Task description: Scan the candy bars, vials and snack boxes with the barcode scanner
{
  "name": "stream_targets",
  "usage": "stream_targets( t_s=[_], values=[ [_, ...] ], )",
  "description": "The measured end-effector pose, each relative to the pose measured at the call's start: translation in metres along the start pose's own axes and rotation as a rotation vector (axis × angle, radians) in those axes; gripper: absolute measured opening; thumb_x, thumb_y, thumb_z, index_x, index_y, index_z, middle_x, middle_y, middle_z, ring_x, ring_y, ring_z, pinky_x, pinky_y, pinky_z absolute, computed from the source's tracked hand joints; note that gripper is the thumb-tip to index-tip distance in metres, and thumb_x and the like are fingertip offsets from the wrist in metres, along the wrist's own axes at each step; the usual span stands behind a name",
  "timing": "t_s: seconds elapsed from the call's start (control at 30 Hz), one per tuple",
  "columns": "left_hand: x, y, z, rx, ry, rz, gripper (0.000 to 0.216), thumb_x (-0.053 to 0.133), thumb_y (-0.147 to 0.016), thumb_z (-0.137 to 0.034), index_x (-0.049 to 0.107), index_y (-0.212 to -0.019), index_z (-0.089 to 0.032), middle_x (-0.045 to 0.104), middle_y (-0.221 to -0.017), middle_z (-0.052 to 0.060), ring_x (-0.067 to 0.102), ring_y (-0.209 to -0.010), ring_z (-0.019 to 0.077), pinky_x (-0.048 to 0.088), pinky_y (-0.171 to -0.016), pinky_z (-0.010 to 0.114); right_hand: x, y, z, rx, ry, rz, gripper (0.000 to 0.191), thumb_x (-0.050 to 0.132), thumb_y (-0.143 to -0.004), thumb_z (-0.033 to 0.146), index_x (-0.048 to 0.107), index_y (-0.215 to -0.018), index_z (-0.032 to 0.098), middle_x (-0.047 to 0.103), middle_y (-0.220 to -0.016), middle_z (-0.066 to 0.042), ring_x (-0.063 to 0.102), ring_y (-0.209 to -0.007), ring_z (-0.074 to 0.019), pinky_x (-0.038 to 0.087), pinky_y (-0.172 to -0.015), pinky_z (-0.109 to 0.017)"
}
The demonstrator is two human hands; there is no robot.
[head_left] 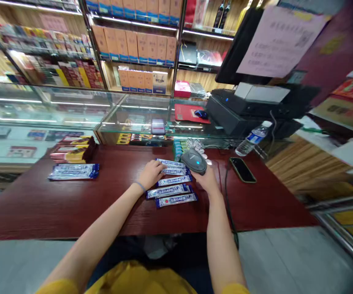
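Several long blue-and-white cartons (173, 190) lie in a row on the dark red table (41, 200). My left hand (152, 173) rests on the upper cartons, fingers curled over one. A grey barcode scanner (194, 162) with a blue light is in my right hand (205, 176), held just right of the cartons and pointed toward them. Its black cable (227, 192) runs down off the table's front edge.
A stack of blue cartons (74, 171) and a pile of red-and-yellow cartons (74, 150) lie at the table's left. A black phone (242, 169), a water bottle (253, 141), a black till (250, 108) and glass counters (72, 110) stand behind; shelves of boxes fill the back.
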State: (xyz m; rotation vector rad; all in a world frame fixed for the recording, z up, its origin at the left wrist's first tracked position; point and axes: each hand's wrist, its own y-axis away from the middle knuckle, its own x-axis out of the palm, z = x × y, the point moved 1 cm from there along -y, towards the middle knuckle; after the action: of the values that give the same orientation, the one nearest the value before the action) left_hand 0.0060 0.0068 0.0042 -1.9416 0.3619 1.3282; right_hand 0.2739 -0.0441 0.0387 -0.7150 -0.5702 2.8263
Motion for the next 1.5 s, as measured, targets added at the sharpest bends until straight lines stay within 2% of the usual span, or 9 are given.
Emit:
stream_targets(
  t_s=[0.23, 0.43, 0.6, 0.67, 0.77, 0.9, 1.1, 1.3, 1.5],
  values=[
    [-0.001, 0.002, -0.003, 0.052, -0.046, 0.018, 0.017, 0.057, -0.095, -0.024, 0.064, -0.109, -0.019, 0.067, -0.101, 0.009, 0.059, -0.097, 0.0244, 0.047, -0.086, 0.037, 0.000, -0.001, 0.001, 0.020, 0.008, -0.012, 0.054, 0.073, -0.074, 0.030, 0.065, -0.126, 0.017, 0.075, -0.111, -0.010, 0.070, -0.100, -0.0277, 0.055, -0.090, -0.039],
    [-0.014, 0.007, -0.003, -0.031, 0.182, -0.007, 0.022, 0.051, -0.097, -0.025, 0.063, -0.115, -0.021, 0.067, -0.105, 0.008, 0.063, -0.098, 0.0218, 0.048, -0.086, 0.033, 0.001, -0.001, 0.001, 0.013, 0.019, -0.050, 0.051, 0.073, -0.074, 0.033, 0.067, -0.121, 0.016, 0.076, -0.109, -0.011, 0.070, -0.098, -0.0275, 0.055, -0.087, -0.039],
    [-0.025, 0.012, 0.014, -0.244, 0.598, -0.199, 0.024, 0.049, -0.097, -0.026, 0.056, -0.120, -0.021, 0.065, -0.113, 0.006, 0.060, -0.107, 0.0193, 0.045, -0.095, 0.033, 0.002, -0.002, -0.001, 0.022, 0.023, -0.068, 0.052, 0.074, -0.074, 0.035, 0.067, -0.121, 0.015, 0.076, -0.107, -0.012, 0.071, -0.096, -0.0278, 0.055, -0.087, -0.040],
    [-0.023, 0.011, 0.022, -0.383, 0.797, -0.257, 0.027, 0.051, -0.096, -0.027, 0.052, -0.122, -0.021, 0.064, -0.099, 0.003, 0.060, -0.093, 0.0161, 0.047, -0.087, 0.030, 0.003, -0.002, -0.001, 0.023, 0.022, -0.064, 0.053, 0.075, -0.073, 0.035, 0.066, -0.122, 0.015, 0.075, -0.109, -0.012, 0.070, -0.099, -0.0282, 0.055, -0.088, -0.041],
    [-0.022, 0.009, 0.028, -0.621, 1.131, -0.283, 0.033, 0.057, -0.092, -0.037, 0.048, -0.120, -0.022, 0.054, -0.078, -0.004, 0.051, -0.064, 0.0107, 0.043, -0.063, 0.023, 0.005, -0.001, 0.000, 0.028, 0.013, -0.050, 0.056, 0.074, -0.073, 0.034, 0.065, -0.125, 0.016, 0.074, -0.113, -0.012, 0.070, -0.103, -0.0286, 0.054, -0.091, -0.042],
    [-0.030, 0.007, 0.024, -0.743, 1.406, -0.288, 0.044, 0.073, -0.078, -0.044, 0.053, -0.110, -0.021, 0.049, -0.075, -0.005, 0.042, -0.058, 0.0081, 0.032, -0.049, 0.020, 0.008, -0.001, 0.001, 0.023, 0.013, -0.016, 0.057, 0.073, -0.073, 0.031, 0.062, -0.127, 0.017, 0.073, -0.116, -0.011, 0.069, -0.104, -0.0282, 0.054, -0.093, -0.042],
    [-0.035, 0.011, 0.028, -0.730, 1.309, -0.306, 0.039, 0.071, -0.079, -0.051, 0.068, -0.094, -0.015, 0.060, -0.077, 0.001, 0.051, -0.067, 0.0105, 0.038, -0.059, 0.022, 0.014, 0.000, 0.004, 0.020, 0.066, 0.044, 0.057, 0.073, -0.071, 0.031, 0.061, -0.126, 0.020, 0.075, -0.109, -0.008, 0.069, -0.102, -0.0278, 0.055, -0.091, -0.040],
    [-0.032, 0.012, 0.037, -0.690, 1.191, -0.352, 0.051, 0.074, -0.076, -0.052, 0.072, -0.112, -0.016, 0.071, -0.090, 0.004, 0.057, -0.073, 0.0140, 0.042, -0.067, 0.025, 0.019, 0.005, 0.014, 0.027, 0.103, 0.113, 0.055, 0.073, -0.071, 0.033, 0.059, -0.123, 0.022, 0.075, -0.104, -0.006, 0.070, -0.093, -0.0264, 0.055, -0.085, -0.038],
    [-0.033, 0.013, 0.041, -0.716, 1.093, -0.380, 0.048, 0.073, -0.076, -0.049, 0.073, -0.110, -0.015, 0.073, -0.088, 0.005, 0.060, -0.075, 0.0164, 0.045, -0.068, 0.026, 0.023, 0.005, 0.025, 0.003, 0.123, 0.217, 0.050, 0.071, -0.072, 0.031, 0.061, -0.120, 0.020, 0.076, -0.097, -0.005, 0.070, -0.095, -0.0266, 0.054, -0.084, -0.034]
  ],
)
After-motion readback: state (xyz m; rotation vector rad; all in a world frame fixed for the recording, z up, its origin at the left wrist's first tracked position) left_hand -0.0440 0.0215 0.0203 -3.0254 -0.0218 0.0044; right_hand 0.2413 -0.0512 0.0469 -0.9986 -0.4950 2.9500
